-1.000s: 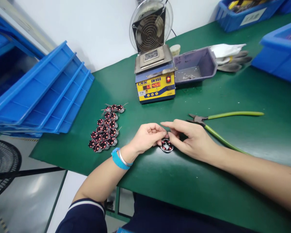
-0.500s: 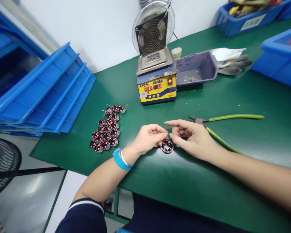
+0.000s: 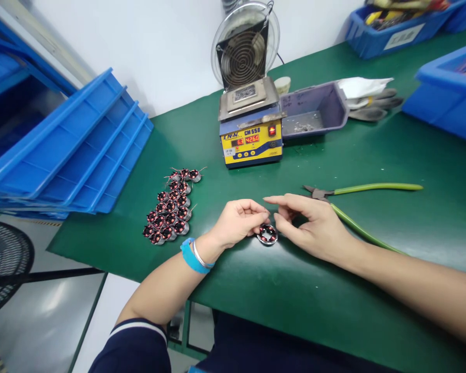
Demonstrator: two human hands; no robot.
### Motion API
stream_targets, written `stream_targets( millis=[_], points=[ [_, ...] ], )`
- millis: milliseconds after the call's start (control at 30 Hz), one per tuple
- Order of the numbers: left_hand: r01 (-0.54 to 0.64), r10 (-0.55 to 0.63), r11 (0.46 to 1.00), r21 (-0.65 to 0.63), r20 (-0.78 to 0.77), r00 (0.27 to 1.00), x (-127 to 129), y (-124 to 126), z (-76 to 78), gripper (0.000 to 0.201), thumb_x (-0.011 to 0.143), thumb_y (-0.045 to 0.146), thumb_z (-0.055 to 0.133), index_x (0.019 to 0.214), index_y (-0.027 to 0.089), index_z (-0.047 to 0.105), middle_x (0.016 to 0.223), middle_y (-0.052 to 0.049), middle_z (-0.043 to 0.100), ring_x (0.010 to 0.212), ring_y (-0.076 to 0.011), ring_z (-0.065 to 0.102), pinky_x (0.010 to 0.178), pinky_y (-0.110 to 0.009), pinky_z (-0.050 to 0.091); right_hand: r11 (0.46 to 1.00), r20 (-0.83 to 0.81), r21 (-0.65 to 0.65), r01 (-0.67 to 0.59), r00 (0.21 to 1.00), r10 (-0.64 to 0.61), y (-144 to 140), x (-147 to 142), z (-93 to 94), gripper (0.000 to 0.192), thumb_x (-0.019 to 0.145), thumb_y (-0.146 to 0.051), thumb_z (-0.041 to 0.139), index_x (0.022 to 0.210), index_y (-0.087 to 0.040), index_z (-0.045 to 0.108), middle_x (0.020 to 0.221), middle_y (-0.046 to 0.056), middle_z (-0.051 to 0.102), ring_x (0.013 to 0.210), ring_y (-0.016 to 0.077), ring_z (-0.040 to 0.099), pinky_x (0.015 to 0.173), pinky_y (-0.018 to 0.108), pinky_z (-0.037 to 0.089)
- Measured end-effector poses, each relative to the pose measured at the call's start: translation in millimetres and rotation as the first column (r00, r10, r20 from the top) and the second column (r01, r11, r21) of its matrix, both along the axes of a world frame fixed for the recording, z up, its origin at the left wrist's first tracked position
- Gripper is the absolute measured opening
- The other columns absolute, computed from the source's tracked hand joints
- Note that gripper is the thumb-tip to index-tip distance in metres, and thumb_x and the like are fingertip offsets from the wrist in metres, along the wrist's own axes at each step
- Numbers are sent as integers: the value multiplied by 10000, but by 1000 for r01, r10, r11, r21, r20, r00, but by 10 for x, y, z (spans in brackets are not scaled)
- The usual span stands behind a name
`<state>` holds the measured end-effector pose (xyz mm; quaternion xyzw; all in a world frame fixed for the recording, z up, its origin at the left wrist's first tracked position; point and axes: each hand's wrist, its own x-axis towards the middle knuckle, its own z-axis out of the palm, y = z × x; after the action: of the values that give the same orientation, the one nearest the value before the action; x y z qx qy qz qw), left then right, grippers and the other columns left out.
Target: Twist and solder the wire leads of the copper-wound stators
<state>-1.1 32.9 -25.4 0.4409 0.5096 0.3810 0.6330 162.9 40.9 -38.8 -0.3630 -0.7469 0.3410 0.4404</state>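
A small ring-shaped motor stator [image 3: 267, 234] with copper windings and a dark core rests on the green table in front of me. My left hand [image 3: 241, 223] is closed at its upper left edge, thumb and index finger pinched together just above the rim. Whether a thin wire lead lies in that pinch is too small to tell. To the right of the stator, my right hand [image 3: 308, 223] has its index finger and thumb apart, with nothing visible between them. Green-handled cutting pliers [image 3: 319, 194] lie spread behind the right hand.
Several wound stators [image 3: 171, 210] stand in rows at the left. Behind is a yellow-and-blue solder pot [image 3: 252, 142] with a fan [image 3: 244, 57], beside a grey-purple bin [image 3: 314, 111]. Gloves [image 3: 373, 106] and blue bins [image 3: 446, 98] are at right, stacked blue trays [image 3: 81, 150] at left.
My right hand has shifted slightly right, away from the stator. The left hand and the stator keep their places. The solder pot's display digits have changed.
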Motion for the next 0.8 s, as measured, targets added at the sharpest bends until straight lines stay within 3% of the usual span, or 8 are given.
stream_targets(
  millis=[133, 233, 333, 500, 700, 800],
  points=[
    [1, -1, 1000, -9, -9, 1000, 6, -7, 18, 318, 586, 344, 783, 680, 109, 590, 513, 21, 576, 383, -27, 433, 376, -150, 287, 997, 15, -82, 14, 1000, -13, 9, -7, 7, 209, 772, -208, 524, 940, -164, 639, 567, -25, 530, 487, 94, 492, 484, 226, 432],
    [28, -28, 999, -22, -12, 1000, 9, -12, 29, 323, 572, 339, 797, 657, 114, 582, 461, 47, 530, 375, -30, 434, 376, -151, 280, 982, -36, -180, -65, 998, 59, 8, -24, 17, 205, 778, -240, 534, 947, -158, 615, 549, -36, 501, 465, 87, 469, 452, 215, 415],
    [58, -58, 997, -43, 0, 998, 15, -16, 39, 327, 555, 323, 808, 632, 117, 566, 447, 58, 509, 377, -28, 433, 378, -151, 281, 987, -27, -99, -126, 992, 124, -4, -16, 44, 174, 770, -230, 538, 916, -172, 612, 550, -33, 503, 471, 93, 472, 460, 224, 417],
    [37, -36, 998, -50, 33, 999, 33, -22, 46, 327, 547, 309, 803, 647, 126, 552, 443, 73, 499, 378, -17, 425, 382, -144, 302, 994, 112, 100, -41, 993, 29, -3, 41, 94, 99, 782, -223, 508, 766, -229, 606, 585, 2, 555, 502, 120, 509, 511, 265, 441],
    [2, -3, 999, 32, 40, 999, 30, -35, -9, 290, 590, 259, 763, 710, 133, 530, 502, 65, 534, 387, -21, 460, 385, -131, 339, 995, 153, 93, -29, 988, 14, 40, 42, 74, 120, 811, -255, 518, 730, -232, 602, 601, 9, 586, 513, 131, 526, 519, 272, 443],
    [-36, 33, 993, 109, 31, 999, 21, -49, -40, 277, 617, 254, 750, 721, 133, 523, 627, 20, 606, 418, -22, 495, 407, -136, 377, 999, 152, 50, -3, 988, -5, 50, 41, 52, 110, 794, -238, 526, 713, -216, 596, 580, 6, 586, 498, 126, 522, 495, 262, 429]
  ],
)
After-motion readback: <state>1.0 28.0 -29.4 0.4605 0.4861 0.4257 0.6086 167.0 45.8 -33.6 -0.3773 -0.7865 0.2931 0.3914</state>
